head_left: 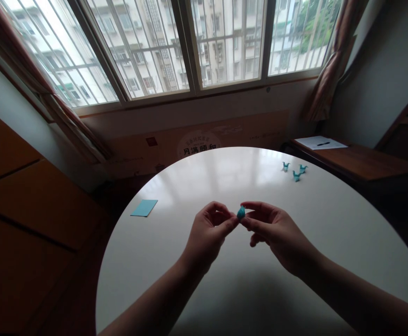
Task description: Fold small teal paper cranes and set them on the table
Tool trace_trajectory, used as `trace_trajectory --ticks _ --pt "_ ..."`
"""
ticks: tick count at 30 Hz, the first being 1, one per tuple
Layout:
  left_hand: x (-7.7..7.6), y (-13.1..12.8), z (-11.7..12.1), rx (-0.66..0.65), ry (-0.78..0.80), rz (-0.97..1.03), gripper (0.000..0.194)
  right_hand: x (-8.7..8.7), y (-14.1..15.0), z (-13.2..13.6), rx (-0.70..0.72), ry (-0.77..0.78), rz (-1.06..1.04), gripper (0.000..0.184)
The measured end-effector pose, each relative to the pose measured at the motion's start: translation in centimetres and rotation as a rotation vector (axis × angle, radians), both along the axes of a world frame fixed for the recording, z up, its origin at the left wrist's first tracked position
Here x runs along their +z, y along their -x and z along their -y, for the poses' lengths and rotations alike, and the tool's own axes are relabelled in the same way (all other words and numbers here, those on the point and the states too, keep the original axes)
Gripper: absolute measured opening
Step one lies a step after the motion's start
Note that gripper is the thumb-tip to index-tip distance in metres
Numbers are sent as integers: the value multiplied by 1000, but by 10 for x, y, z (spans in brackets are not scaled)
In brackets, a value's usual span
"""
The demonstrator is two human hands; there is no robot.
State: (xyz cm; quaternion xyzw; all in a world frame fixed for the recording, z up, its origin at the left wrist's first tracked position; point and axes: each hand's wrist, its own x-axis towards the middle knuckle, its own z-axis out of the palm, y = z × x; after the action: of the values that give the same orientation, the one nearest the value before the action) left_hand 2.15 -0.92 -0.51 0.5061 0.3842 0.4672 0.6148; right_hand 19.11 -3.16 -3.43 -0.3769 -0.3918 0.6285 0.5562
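Observation:
Above the middle of the white round table, a small piece of folded teal paper is held between both hands. My left hand pinches it from the left with thumb and fingertips. On its other side, my right hand grips it between thumb and index finger, the lower fingers curled beneath. The fingertips cover part of its folds. Three teal origami birds stand together on the table at the far right. A stack of square teal paper lies near the table's left edge.
Behind the table's right side, a brown wooden desk bears a white sheet with a dark pen. A printed box stands below the barred window. An orange-brown cabinet is at left.

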Motion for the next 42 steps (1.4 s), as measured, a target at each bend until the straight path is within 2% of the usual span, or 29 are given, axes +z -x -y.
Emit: trace_trajectory --ticks 4,9,19,27,34,42 --pt "-2 1 -3 38 5 -21 36 0 0 0 49 -3 40 35" --pt "-6 2 -4 80 -95 -89 24 2 1 -1 54 -9 47 30" --pt "-3 3 -2 -11 -81 -91 20 1 2 -1 82 -47 13 24" --pt "0 5 0 41 -252 -222 9 1 5 -1 46 -77 22 25" --pt "9 10 5 77 -518 -329 11 -1 3 0 22 -188 20 16" --pt "10 11 4 9 -516 -291 9 3 1 2 80 -139 -48 7"
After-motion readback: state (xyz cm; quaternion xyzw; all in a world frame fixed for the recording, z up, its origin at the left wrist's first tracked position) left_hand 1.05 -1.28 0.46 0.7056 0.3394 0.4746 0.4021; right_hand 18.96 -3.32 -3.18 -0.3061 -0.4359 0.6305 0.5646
